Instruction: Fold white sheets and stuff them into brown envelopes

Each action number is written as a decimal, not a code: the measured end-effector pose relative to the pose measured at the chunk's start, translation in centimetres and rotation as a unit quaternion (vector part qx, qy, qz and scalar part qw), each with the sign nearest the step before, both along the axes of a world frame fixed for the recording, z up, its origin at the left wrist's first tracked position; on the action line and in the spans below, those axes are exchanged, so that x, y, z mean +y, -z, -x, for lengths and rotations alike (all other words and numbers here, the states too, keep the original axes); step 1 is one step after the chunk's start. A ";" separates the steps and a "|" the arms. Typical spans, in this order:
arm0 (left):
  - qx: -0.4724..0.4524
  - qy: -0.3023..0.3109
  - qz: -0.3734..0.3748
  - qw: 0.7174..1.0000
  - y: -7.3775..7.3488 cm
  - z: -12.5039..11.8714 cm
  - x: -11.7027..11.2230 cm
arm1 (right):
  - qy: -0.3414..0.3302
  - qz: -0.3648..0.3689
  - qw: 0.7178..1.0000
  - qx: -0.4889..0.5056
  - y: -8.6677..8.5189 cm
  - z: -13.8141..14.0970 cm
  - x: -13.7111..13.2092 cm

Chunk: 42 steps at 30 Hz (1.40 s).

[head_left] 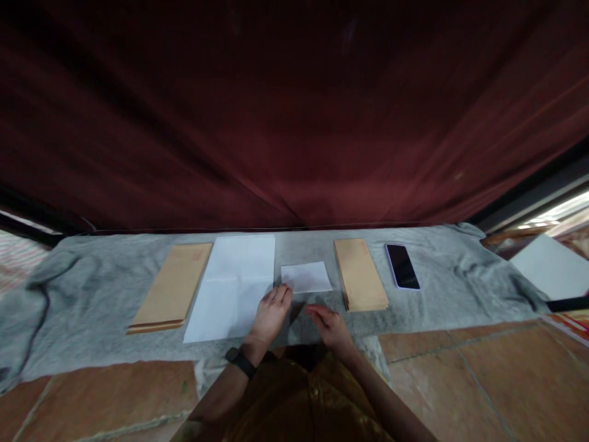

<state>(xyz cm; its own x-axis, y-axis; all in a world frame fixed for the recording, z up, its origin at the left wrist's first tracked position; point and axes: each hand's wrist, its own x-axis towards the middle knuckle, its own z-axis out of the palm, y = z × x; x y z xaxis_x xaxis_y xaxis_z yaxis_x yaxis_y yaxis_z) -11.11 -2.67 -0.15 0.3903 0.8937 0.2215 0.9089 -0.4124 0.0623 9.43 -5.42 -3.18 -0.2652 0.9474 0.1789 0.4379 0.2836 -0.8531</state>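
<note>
My left hand (270,314) lies flat with fingers stretched out on the right edge of a large white sheet of paper (234,285); a black band is on its wrist. My right hand (332,326) hovers open just over the grey cloth (92,294), holding nothing. A small folded white paper (306,277) lies just beyond both hands. A stack of brown envelopes (173,286) sits left of the sheet, and another brown stack (360,274) sits to the right.
A black phone (402,266) lies on the cloth at the right. A dark red curtain (294,110) hangs behind. Tiled floor (483,368) is in front, and a white board (552,267) lies at the far right.
</note>
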 end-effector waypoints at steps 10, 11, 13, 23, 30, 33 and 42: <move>-0.022 0.008 0.026 0.999 2.8 0.7 -1.6 | -0.024 -0.168 0.954 -0.247 -0.9 -1.0 0.2; -0.018 0.004 0.031 0.999 2.8 0.6 -1.6 | -0.039 -0.174 0.948 -0.265 -0.8 -0.8 0.4; -0.008 -0.010 0.038 0.999 2.9 0.4 -1.9 | -0.051 -0.181 0.939 -0.288 -0.4 -0.4 0.5; -0.017 -0.030 0.041 0.999 3.8 -3.9 -5.0 | -0.043 -0.175 0.934 -0.310 0.5 -0.2 0.2; -0.058 -0.088 0.043 0.994 3.5 -4.2 -5.5 | -0.005 -0.160 0.938 -0.308 0.8 -0.8 -0.2; -0.063 -0.101 0.045 0.992 3.3 -4.1 -5.8 | 0.009 -0.160 0.935 -0.316 1.1 -1.2 -0.4; -0.054 -0.124 0.030 0.990 3.1 -3.9 -6.4 | 0.071 -0.157 0.929 -0.327 1.8 -1.8 -1.3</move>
